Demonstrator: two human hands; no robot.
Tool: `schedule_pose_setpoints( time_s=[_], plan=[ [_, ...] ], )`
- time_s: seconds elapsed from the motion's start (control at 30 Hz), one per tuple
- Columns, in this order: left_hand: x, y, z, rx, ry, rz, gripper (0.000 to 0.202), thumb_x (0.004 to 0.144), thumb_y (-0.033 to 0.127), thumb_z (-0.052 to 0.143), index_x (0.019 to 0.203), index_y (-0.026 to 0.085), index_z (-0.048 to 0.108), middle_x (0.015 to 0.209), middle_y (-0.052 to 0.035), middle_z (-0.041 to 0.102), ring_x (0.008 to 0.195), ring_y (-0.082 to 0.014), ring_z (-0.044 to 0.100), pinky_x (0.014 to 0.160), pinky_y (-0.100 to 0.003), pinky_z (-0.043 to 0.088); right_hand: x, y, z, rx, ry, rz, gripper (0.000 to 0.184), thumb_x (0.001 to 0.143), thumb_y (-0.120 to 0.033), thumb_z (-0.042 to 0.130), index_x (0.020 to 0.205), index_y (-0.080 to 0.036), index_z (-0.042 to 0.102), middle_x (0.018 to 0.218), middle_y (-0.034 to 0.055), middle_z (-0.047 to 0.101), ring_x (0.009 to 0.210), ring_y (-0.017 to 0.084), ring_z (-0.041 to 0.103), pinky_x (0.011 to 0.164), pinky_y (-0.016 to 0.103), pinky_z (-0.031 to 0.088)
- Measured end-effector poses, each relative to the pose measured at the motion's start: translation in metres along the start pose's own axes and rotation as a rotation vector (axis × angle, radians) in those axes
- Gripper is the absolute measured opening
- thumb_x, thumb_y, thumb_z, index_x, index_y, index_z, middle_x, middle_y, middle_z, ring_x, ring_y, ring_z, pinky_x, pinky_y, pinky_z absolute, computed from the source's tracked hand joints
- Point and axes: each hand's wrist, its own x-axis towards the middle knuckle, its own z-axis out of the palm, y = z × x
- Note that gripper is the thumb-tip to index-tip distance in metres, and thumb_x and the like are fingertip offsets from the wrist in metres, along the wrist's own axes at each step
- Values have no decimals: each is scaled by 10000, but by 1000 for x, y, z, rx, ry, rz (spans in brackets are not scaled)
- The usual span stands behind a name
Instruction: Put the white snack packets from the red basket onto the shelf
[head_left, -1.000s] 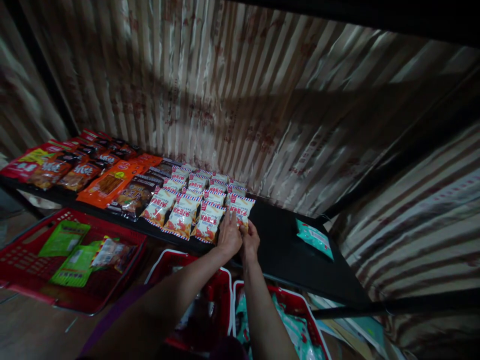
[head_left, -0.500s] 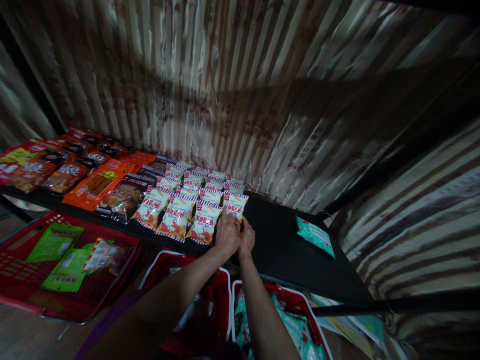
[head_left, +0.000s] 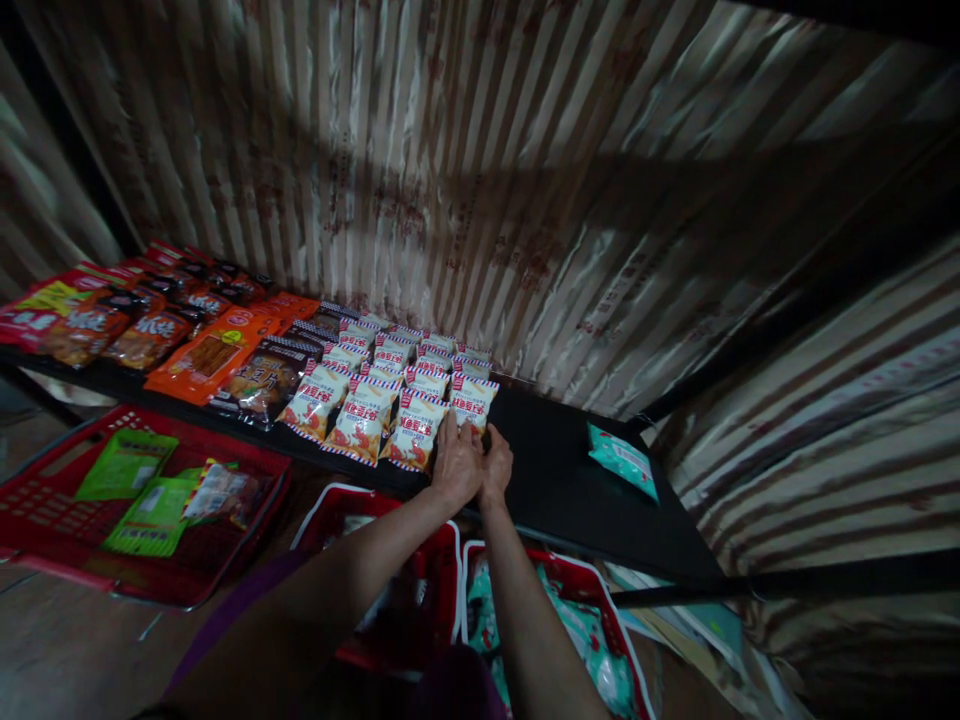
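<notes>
Rows of small white snack bags (head_left: 363, 415) with red lettering and blue-and-red striped edges stand on the black shelf (head_left: 555, 480). At the right end of their front rows is one more such snack bag (head_left: 474, 400). My left hand (head_left: 457, 465) has its fingers over the lower front of this bag. Close beside it, my right hand (head_left: 495, 465) has bent fingers at the bag's lower right edge. Both hands grip the bag's lower part, which they hide.
Brown snack bags (head_left: 266, 380), orange packets (head_left: 214, 352) and red-and-black bags (head_left: 150, 335) line the shelf's left. A teal packet (head_left: 622, 460) lies right. Below are a red basket (head_left: 247, 545) with green packets, another red basket (head_left: 448, 580) and a basket (head_left: 626, 630) of teal packets.
The camera view has shifted slightly, so the shelf and baskets sit a little differently in the picture. Both hands remain at the same snack bag with little visible movement.
</notes>
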Motion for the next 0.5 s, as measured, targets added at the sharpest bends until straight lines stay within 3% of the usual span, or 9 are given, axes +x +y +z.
schedule_pose_setpoints(
  time_s=[0.17, 0.3, 0.37, 0.43, 0.5],
  plan=[
    [-52, 0, -40, -89, -98, 106, 360, 859, 145, 376, 1164, 127, 565, 1341, -132, 504, 1266, -211, 446, 1086, -376, 358, -47, -13, -17, 89, 114, -79, 407, 829, -322, 403, 1139, -137, 592, 1155, 140, 608, 1078, 239, 528, 950, 395, 392],
    [-106, -26, -65, -156, -220, 74, 337, 878, 161, 367, 1120, 184, 600, 1199, -75, 618, 1134, -172, 548, 1022, -338, 418, -117, -13, -15, 160, 113, -130, 362, 875, -297, 361, 1130, -179, 588, 1162, 106, 602, 1121, 213, 513, 977, 398, 376],
    [-133, -50, -69, -138, -324, -42, 306, 883, 163, 391, 1084, 200, 620, 1120, -56, 652, 1068, -164, 579, 984, -320, 441, -155, -9, -4, 174, 29, -69, 353, 869, -269, 359, 1114, -180, 597, 1152, 101, 610, 1120, 209, 517, 989, 398, 371],
    [-159, -77, -68, -59, -447, -252, 251, 876, 147, 443, 1012, 214, 644, 1083, -33, 660, 1034, -147, 591, 968, -292, 442, -191, -3, 12, 139, -136, 86, 345, 841, -234, 374, 1079, -174, 618, 1121, 101, 630, 1095, 213, 533, 983, 386, 379],
    [-181, -104, -65, -7, -483, -362, 167, 875, 176, 501, 944, 161, 653, 970, -58, 670, 905, -166, 627, 868, -332, 499, -223, 4, 31, 81, -333, 229, 308, 794, -203, 428, 1005, -182, 652, 1062, 100, 660, 1041, 218, 570, 940, 355, 412]
  ],
)
